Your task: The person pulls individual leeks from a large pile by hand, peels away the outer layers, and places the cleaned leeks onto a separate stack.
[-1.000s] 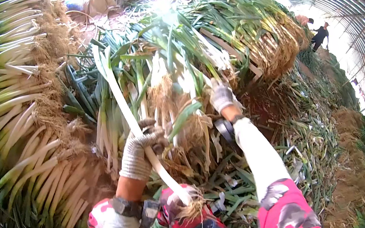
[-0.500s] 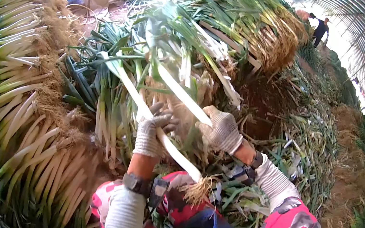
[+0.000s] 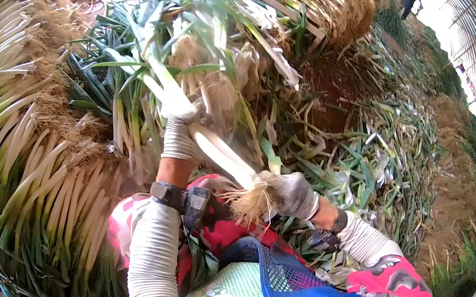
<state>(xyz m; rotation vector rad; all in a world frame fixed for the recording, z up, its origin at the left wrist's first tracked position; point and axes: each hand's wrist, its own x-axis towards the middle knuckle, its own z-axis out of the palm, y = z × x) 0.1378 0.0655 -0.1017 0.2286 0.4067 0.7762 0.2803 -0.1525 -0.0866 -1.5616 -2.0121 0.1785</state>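
Observation:
My left hand (image 3: 183,134), in a knitted work glove, is wrapped around the white shanks of what look like two long green onions (image 3: 223,154) lying side by side. Their leaves slant up and away from me, and the stringy roots (image 3: 249,202) point toward my lap. At the root end, my right hand (image 3: 293,195), in a greyed glove, has its fingers curled against the base of the stalks. Its fingertips are partly hidden there. A pale green leaf piece (image 3: 272,156) shows just above that hand.
A long row of green onions (image 3: 33,178) is stacked on the left, roots inward. Another bundle (image 3: 340,3) lies at the upper right. Leaf scraps (image 3: 375,169) cover the ground on the right. A person (image 3: 411,0) is far off beside the ribbed tunnel wall (image 3: 474,43).
The green onion from my right hand now lies alongside the one in my left. My right hand has moved down to the roots. The view has tilted downward.

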